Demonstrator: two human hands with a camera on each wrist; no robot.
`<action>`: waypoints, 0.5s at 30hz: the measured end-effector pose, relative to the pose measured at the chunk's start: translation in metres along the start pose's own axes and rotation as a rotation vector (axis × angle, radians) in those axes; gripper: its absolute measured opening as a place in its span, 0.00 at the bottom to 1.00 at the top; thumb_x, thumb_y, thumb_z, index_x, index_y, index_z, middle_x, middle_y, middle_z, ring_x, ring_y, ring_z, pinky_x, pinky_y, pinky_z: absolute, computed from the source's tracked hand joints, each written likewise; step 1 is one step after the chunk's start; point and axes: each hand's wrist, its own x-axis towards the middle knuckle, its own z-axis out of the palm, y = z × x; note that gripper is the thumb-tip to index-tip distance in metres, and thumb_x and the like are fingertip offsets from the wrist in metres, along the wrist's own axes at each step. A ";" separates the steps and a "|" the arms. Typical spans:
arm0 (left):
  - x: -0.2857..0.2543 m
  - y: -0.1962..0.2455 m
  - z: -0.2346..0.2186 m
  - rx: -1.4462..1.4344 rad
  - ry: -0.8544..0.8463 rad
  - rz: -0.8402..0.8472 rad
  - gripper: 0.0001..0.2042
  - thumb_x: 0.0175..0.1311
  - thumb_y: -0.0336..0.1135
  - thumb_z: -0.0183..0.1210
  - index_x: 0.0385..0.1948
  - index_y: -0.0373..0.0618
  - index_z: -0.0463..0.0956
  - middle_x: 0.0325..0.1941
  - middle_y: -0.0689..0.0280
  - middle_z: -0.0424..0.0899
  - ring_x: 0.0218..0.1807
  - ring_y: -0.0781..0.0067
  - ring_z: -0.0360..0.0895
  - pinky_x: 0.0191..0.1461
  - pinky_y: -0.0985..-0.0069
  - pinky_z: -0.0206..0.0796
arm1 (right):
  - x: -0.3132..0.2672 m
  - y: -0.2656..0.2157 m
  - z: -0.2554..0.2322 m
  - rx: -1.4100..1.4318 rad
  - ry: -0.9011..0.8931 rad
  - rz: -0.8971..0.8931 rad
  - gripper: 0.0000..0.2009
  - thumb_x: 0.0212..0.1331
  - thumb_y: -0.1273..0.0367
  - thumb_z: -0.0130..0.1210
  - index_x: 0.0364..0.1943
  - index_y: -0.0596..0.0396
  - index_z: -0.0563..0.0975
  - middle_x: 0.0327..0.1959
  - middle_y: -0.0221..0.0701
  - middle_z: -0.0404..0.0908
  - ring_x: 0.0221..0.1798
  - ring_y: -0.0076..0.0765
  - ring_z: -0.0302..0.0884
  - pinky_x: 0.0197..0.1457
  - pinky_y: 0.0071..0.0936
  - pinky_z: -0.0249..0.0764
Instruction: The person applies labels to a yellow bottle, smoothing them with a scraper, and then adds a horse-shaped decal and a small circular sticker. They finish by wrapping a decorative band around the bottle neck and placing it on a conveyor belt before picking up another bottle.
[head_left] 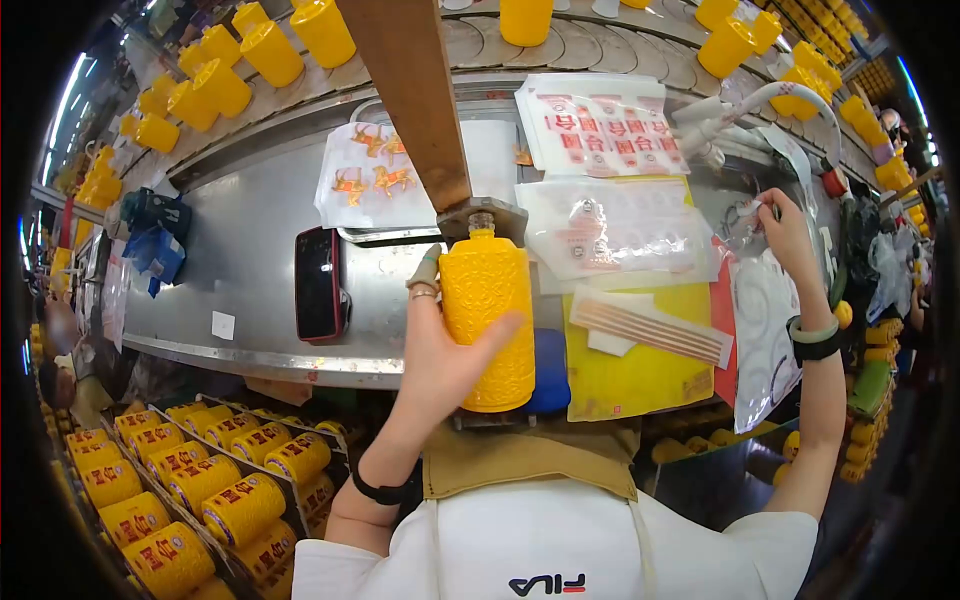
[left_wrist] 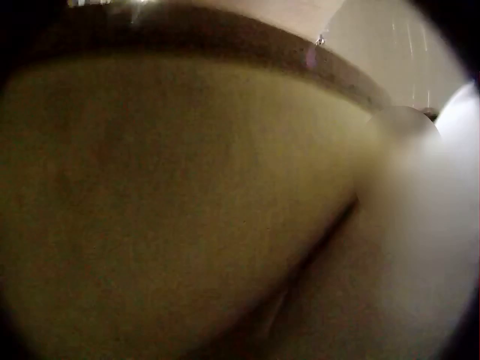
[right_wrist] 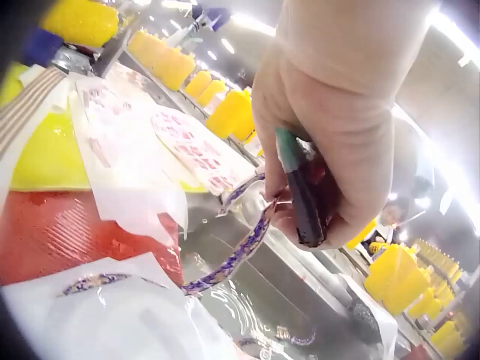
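A yellow embossed bottle (head_left: 487,300) has its clear neck at a metal bracket (head_left: 482,214) below a wooden beam. My left hand (head_left: 440,350) grips the bottle, fingers at its left side and thumb across its front. The left wrist view is too dark and blurred to show that hand clearly. Off to the right, my right hand (head_left: 788,235) is over a metal tray. In the right wrist view, this hand (right_wrist: 337,112) pinches the end of a curved purple-patterned strip (right_wrist: 238,259). A dark tool with a green end (right_wrist: 304,195) lies within the same hand.
A phone (head_left: 318,285) and a sheet of gold figures (head_left: 345,180) lie left of the beam. Printed sheets (head_left: 610,125), a yellow mat (head_left: 640,385) and brown strips (head_left: 650,328) lie right of the bottle. Boxed yellow bottles (head_left: 240,508) stand at lower left.
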 end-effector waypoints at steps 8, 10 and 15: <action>0.005 -0.003 -0.016 -0.062 -0.085 -0.060 0.45 0.60 0.29 0.71 0.77 0.35 0.50 0.70 0.52 0.69 0.77 0.56 0.65 0.76 0.61 0.63 | -0.054 -0.110 0.022 0.807 -0.388 0.428 0.09 0.75 0.65 0.51 0.47 0.56 0.78 0.33 0.30 0.84 0.26 0.25 0.78 0.30 0.22 0.78; 0.008 -0.008 -0.024 -0.367 -0.183 -0.079 0.39 0.65 0.33 0.68 0.73 0.34 0.54 0.64 0.55 0.71 0.68 0.59 0.75 0.69 0.59 0.71 | -0.067 -0.133 0.034 0.913 -0.430 0.466 0.12 0.77 0.62 0.50 0.50 0.55 0.77 0.36 0.30 0.83 0.28 0.26 0.79 0.31 0.23 0.79; 0.001 -0.012 -0.001 0.644 0.087 0.242 0.41 0.61 0.29 0.71 0.74 0.35 0.55 0.72 0.52 0.68 0.76 0.59 0.66 0.77 0.63 0.60 | -0.087 -0.164 0.064 1.151 -0.552 0.417 0.16 0.79 0.58 0.50 0.55 0.56 0.77 0.40 0.32 0.83 0.31 0.29 0.81 0.35 0.23 0.81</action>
